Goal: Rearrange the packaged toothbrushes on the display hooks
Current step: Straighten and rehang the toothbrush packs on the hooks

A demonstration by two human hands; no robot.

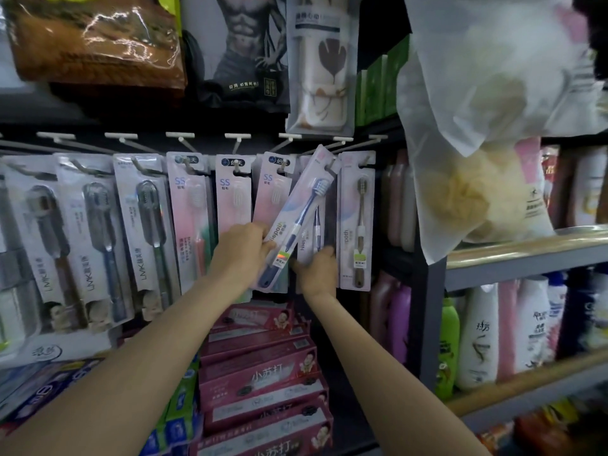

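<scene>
Nearest: stacked pink toothpaste boxes (pixel 260 373) below the hooks. Left hand (pixel 241 250) gripping tilted blue-toothbrush pack (pixel 297 218), fingers curled round its lower left edge, top corner up by its hook (pixel 332 164). Right hand (pixel 317 268) pinching bottom of hanging blue-brush pack (pixel 312 240) behind. Beside: brown-brush pack (pixel 357 222) hanging straight.

Hanging packs (pixel 357 218) tight beside tilted pack (pixel 296 215)
</scene>
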